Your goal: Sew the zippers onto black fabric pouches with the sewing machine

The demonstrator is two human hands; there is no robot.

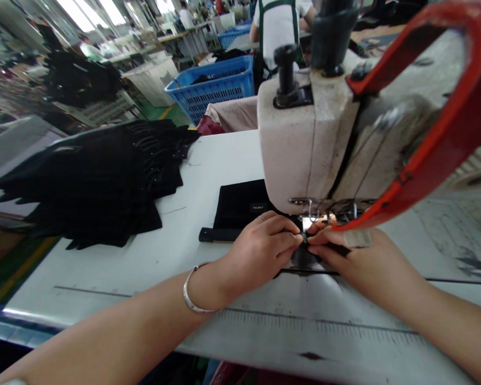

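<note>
A black fabric piece [240,206] with a small label lies flat on the white sewing table, running under the head of the sewing machine [292,155]. Along its near edge is a black strap-like strip [218,234]. My left hand [260,243], with a bracelet at the wrist, pinches the black fabric just in front of the needle area. Facing it, my right hand [356,254] pinches the same fabric, fingertips almost touching those of the left. A pale band wraps one right finger. The exact bit between the fingertips is mostly hidden.
A tall stack of black fabric pieces [104,176] sits at the table's left. The machine's red guard [433,144] arches close above my right hand. A ruler scale [304,321] marks the front edge. Behind are a blue basket [216,88] and a person [278,32].
</note>
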